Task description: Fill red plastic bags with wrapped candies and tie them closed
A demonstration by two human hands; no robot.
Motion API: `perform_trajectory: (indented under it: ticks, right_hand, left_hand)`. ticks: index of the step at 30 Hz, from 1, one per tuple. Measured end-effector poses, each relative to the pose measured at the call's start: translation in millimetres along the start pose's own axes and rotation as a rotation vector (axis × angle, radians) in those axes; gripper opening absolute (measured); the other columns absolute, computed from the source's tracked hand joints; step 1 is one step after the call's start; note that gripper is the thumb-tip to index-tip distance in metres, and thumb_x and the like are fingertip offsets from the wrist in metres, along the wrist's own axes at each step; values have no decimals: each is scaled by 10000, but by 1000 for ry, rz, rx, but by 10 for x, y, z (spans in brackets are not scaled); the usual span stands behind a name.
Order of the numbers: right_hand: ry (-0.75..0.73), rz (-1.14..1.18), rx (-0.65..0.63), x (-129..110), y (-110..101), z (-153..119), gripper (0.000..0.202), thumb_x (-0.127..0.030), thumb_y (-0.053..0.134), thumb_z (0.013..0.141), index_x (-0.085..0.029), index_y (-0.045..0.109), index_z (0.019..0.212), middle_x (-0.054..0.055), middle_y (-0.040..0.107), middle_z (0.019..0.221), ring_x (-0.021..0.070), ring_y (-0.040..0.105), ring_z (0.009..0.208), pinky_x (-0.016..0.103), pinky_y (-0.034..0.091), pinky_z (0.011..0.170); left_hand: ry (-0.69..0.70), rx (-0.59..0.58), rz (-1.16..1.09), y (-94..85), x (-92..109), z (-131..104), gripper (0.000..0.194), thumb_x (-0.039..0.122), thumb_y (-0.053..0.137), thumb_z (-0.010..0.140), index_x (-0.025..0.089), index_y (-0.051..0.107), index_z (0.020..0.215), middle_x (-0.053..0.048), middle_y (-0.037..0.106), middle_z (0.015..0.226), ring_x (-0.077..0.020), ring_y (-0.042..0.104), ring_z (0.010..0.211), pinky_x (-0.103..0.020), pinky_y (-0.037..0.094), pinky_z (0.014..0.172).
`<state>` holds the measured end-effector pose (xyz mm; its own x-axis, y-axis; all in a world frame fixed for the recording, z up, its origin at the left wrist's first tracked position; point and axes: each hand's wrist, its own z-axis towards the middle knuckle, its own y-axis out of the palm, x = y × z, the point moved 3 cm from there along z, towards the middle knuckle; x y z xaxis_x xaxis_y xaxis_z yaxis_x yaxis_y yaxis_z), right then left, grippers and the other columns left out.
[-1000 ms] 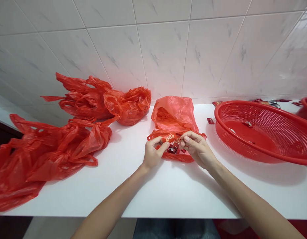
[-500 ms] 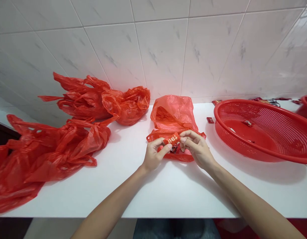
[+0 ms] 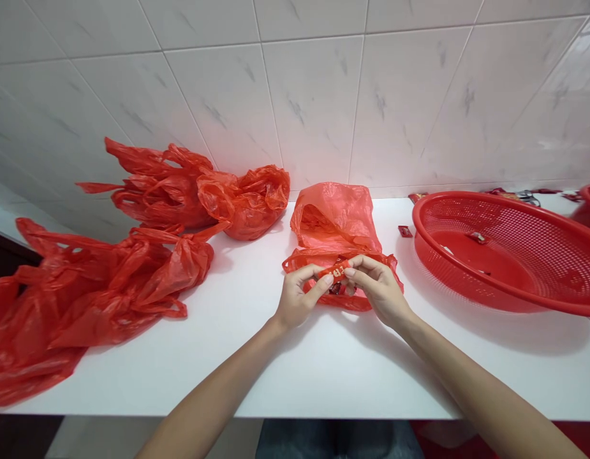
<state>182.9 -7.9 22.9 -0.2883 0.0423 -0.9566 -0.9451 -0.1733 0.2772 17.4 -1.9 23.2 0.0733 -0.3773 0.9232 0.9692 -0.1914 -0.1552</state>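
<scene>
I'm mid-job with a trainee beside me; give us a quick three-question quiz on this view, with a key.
1. True or false: the left hand and right hand both grip the packet.
2. Where is the big basket, as the person sees it?
A) Left of the middle bag
B) Right of the middle bag
C) Inside the middle bag
3. Fill in: the wall behind the table is faced with ____.

Key: 1 true; 2 B; 3 tiles.

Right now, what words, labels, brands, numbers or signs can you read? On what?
None legible.
Red packet between left hand and right hand: yellow characters, partly hidden, unreadable.
Small packet left of the red basket: markings too small.
Packet inside the basket: too small.
</scene>
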Motion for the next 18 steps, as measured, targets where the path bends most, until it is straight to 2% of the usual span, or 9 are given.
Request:
perform_trajectory:
  ticks: [7,18]
  right_hand:
    - [7,33,-26,9,-11,-3,258,-417,792,769,-199,655,786,-10,677,679,123,581,574,279,458,603]
    - [188,224,-106,30,41,-7,296,-405,811,739,-201,598,728,-14,667,628,108,549,542,282,452,633]
  left_hand:
    - [16,-62,-40,22,81,1,324,435,642,888,160,699,727,-32,686,677,-153,607,642,-276,510,650]
    - [80,-68,23,-4,53,-3,339,453,619,912,165,723,768,-42,669,722,-160,602,686,-287,512,695]
